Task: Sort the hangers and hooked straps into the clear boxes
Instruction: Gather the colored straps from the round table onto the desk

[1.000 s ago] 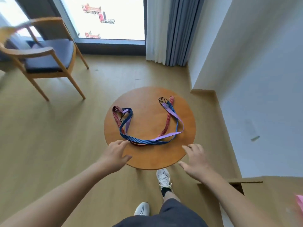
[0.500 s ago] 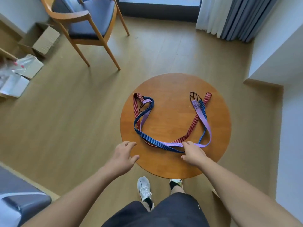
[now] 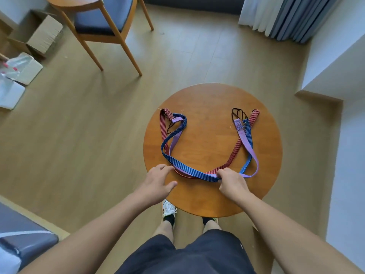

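Blue strap (image 3: pixel 189 170) pinched in right hand (image 3: pixel 231 180), left hand (image 3: pixel 158 180) loosely open; chair (image 3: pixel 102 16), cardboard box (image 3: pixel 45 34) beyond table (image 3: pixel 207 135).

Three hooked straps (image 3: pixel 189 170), one round table (image 3: pixel 207 135), one chair (image 3: pixel 102 16), one cardboard box (image 3: pixel 45 34), two hands (image 3: pixel 158 182).

No legible text, label, brand, number or sign: none on straps (image 3: pixel 193 172), table (image 3: pixel 207 147), cardboard box (image 3: pixel 46 34).

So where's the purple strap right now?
In the head view, the purple strap lies in a U on the round table, tangled with the blue strap and red strap; the right hand pinches it on the near side.
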Tool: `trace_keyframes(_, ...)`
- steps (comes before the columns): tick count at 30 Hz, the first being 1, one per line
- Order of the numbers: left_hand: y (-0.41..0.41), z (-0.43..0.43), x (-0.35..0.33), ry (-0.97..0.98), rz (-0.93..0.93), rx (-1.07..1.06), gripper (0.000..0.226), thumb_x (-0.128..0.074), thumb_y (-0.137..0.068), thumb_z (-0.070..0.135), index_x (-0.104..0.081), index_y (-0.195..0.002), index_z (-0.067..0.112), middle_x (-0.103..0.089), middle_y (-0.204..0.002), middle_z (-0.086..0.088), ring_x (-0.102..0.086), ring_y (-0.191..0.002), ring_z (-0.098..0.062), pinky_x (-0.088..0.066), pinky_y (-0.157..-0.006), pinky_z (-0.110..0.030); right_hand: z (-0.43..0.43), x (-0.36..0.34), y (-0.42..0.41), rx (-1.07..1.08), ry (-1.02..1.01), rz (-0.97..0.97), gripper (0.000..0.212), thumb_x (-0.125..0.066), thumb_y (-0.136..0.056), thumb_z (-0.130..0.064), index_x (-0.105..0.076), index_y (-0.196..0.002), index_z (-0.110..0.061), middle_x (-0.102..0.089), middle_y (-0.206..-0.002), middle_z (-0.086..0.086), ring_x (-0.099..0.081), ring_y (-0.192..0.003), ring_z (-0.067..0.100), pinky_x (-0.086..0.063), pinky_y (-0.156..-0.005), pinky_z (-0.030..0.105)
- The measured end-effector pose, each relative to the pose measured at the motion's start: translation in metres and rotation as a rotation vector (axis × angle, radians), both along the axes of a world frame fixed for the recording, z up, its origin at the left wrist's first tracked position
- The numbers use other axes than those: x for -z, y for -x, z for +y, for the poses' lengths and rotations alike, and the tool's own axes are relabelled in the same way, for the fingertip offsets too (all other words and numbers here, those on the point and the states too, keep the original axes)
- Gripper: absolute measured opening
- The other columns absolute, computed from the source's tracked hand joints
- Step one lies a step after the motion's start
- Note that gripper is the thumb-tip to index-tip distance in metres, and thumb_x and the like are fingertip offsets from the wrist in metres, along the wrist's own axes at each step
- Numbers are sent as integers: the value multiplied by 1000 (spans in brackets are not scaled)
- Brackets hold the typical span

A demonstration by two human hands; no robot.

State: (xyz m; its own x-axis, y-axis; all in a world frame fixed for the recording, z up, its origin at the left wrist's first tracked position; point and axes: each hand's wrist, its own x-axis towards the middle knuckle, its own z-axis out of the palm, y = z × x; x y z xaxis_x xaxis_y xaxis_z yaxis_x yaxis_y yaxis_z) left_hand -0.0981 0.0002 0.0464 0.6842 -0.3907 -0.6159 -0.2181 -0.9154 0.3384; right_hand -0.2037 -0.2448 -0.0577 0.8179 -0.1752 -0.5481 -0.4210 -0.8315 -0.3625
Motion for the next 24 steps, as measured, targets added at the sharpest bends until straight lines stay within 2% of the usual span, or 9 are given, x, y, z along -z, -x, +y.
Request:
trace_keyframes(5, -30, -15, -13, 133, -39, 108, 64, -72, -95, 39, -47, -152, 23, -48, -154, 1, -41, -144, -20, -36, -116, -34, -3, -70, -22, 205, -139, -200, 6, -66, -89, -14, -65, -95, -14, -67, -95, 0, -61, -89, 24, -46, -77, 35)
trace_keyframes(9, -53, -44, -43, 301, -38, 221, 92, -81, -86, 43, -28, -161, 36, -25, -169, 9, -23, -155, -14, -30, -122, -36, -10, -160, -54, 337, -297, -389, 9, -72, -84, -6, -70, -88, -14, -68, -80, -9, -64, -78, 16, -50, -73, 23)
trace_keyframes(11, -64, -64, -65, 417, -50, 258, 89, -80, -88, 38, -27, -161, 39, -23, -170, 12, -18, -157, -12, -26, -124, -37, -14, -210, -67, 385, -406, -467, 13, -72, -83, -2, -72, -85, -15, -69, -76, -7, -64, -72, 14, -52, -73, 29)
trace_keyframes(12, -70, -74, -77, 476, -73, 269, 81, -77, -92, 34, -32, -160, 38, -29, -169, 12, -22, -157, -14, -27, -124, -36, -17, -234, -73, 412, -464, -503, 14, -71, -84, 0, -73, -84, -14, -70, -75, -4, -63, -70, 13, -52, -71, 32)
trace_keyframes(16, -95, -109, -128, 679, -148, 201, 40, -68, -99, 25, -61, -138, 26, -66, -138, 3, -58, -131, -17, -44, -110, -35, -25, -310, -89, 486, -623, -685, 10, -67, -91, 2, -72, -92, -6, -68, -78, 2, -59, -70, 10, -48, -66, 23)
trace_keyframes(18, -101, -118, -154, 790, -45, 134, 22, -67, -100, 22, -64, -121, 28, -70, -127, 4, -62, -125, -16, -48, -110, -46, -27, -335, -93, 502, -672, -765, 7, -65, -94, 0, -71, -96, -3, -65, -76, 3, -57, -68, 10, -45, -62, 22)
trace_keyframes(20, -105, -125, -175, 867, 47, 102, 12, -64, -102, 21, -63, -112, 28, -73, -117, 3, -65, -118, -18, -51, -106, -51, -29, -353, -96, 510, -749, -820, 7, -64, -95, -4, -70, -99, -3, -63, -75, 3, -56, -69, 13, -46, -60, 24)
trace_keyframes(21, -106, -127, -184, 913, 89, 98, 11, -60, -104, 20, -62, -112, 28, -75, -109, 5, -67, -111, -16, -53, -101, -49, -29, -361, -96, 514, -798, -849, 8, -64, -95, -6, -70, -100, -3, -63, -76, 4, -55, -70, 15, -47, -60, 24)
trace_keyframes(24, -102, -129, -213, 1075, 247, 94, 15, -46, -110, 17, -61, -113, 21, -73, -81, 7, -70, -84, -10, -55, -78, -29, -30, -382, -96, 515, -871, -945, 10, -65, -92, -13, -72, -99, -9, -62, -78, 5, -55, -72, 19, -47, -59, 25)
